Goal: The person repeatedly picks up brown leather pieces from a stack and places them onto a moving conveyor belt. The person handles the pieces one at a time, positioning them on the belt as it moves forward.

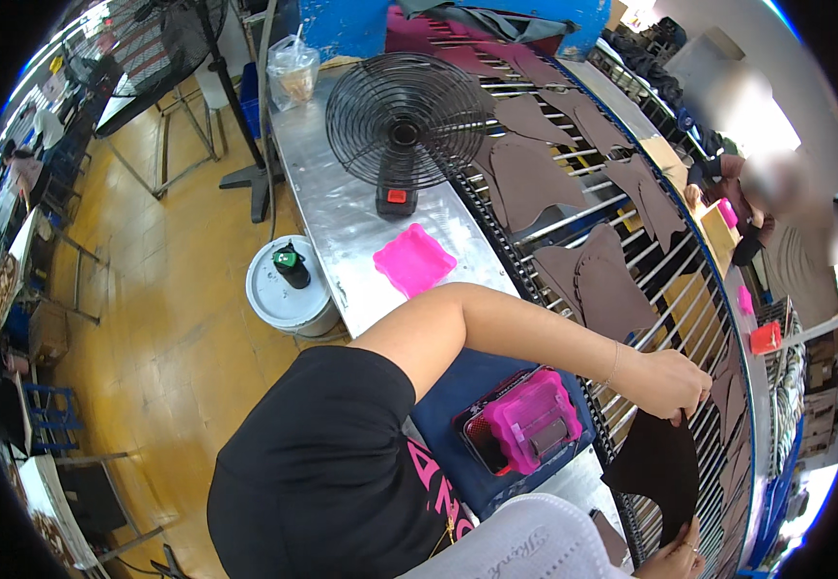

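A dark brown cut piece of leather-like sheet point(665, 468) hangs between my two hands over a conveyor of metal rods point(622, 410). With bent fingers my left hand point(668, 384) grips its upper end. At the lower end, near the bottom edge of the view, my right hand point(675, 558) is closed on the same piece and is partly cut off. Several brown cut pieces point(612, 289) lie flat on the rods beyond my left hand, some overlapping. The underside of the held piece is hidden.
Left of the conveyor, a metal table point(313, 174) bears a black fan point(405, 130), a pink scalloped tray point(415, 261) and a pink container point(535, 420) on a blue surface. A lidded white bucket point(284, 299) stands beside it. Across the conveyor is another person point(728, 179).
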Available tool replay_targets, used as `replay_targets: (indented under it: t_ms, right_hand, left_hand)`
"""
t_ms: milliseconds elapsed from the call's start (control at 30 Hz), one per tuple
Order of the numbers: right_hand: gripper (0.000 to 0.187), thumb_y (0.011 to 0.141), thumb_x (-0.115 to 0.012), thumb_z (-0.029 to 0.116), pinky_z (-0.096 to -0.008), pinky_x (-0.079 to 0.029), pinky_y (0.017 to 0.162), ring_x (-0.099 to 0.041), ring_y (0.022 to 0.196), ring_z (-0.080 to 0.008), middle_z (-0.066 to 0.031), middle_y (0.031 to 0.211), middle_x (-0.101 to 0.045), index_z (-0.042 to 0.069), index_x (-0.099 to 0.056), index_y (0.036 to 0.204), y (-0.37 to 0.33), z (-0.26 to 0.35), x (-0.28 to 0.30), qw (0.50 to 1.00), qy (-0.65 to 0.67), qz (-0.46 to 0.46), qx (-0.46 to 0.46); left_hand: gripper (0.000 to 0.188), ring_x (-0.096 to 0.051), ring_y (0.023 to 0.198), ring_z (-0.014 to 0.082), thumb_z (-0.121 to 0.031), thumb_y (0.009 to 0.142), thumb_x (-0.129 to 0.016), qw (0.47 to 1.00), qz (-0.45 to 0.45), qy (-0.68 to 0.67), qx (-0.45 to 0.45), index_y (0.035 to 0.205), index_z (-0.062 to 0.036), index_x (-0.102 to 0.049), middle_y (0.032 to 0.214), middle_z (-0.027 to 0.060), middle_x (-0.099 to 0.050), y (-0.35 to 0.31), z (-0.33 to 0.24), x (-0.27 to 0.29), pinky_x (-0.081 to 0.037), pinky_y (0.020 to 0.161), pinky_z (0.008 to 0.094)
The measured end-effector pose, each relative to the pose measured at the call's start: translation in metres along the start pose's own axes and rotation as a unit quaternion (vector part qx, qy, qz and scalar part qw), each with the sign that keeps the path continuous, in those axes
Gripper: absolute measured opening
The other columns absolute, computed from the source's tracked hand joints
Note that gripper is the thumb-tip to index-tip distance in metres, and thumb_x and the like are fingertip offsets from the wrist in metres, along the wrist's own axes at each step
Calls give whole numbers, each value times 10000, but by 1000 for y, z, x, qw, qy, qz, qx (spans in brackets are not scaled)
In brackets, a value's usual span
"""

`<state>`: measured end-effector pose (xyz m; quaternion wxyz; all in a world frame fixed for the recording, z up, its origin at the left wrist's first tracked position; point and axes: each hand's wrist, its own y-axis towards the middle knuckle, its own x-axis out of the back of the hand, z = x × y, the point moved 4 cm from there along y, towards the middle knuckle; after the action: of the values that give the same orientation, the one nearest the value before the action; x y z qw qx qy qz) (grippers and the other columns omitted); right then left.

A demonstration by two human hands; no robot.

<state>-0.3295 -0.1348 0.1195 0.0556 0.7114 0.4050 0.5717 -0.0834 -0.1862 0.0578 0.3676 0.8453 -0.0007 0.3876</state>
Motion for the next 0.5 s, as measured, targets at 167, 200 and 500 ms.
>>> replay_targets:
  t_ms: [167, 200, 500]
  right_hand:
    - [231, 875, -581, 348, -386, -369, 780, -622, 800, -183, -7, 885, -684, 195, -689, 1010, 1, -3, -3, 995, -58, -74, 20]
    - [261, 865, -591, 396, -411, -357, 786, -619, 832, -185, 14, 907, -683, 202, -690, 1009, 6, 2, 2, 991, -58, -121, 18]
    - [180, 881, -606, 128, -351, -422, 890, -605, 1009, -233, -84, 1084, -661, 15, -666, 1007, -31, -38, -11, 986, 25, -128, -104]
  left_hand:
    - [166, -643, 722, 330, -223, 748, -651, 999, -6, 3, 34, 809, -82, -714, 727, 142, -656, -3, 4, -5, -499, 646, 437]
    - [178, -641, 711, 329, -234, 768, -638, 999, -16, 25, 29, 798, -72, -706, 712, 140, -650, -5, 11, -7, -498, 641, 443]
    - [322, -670, 616, 245, -78, 844, -617, 871, -127, -362, 306, 1097, 116, -566, 871, 170, -627, -44, 118, 21, -566, 511, 302]
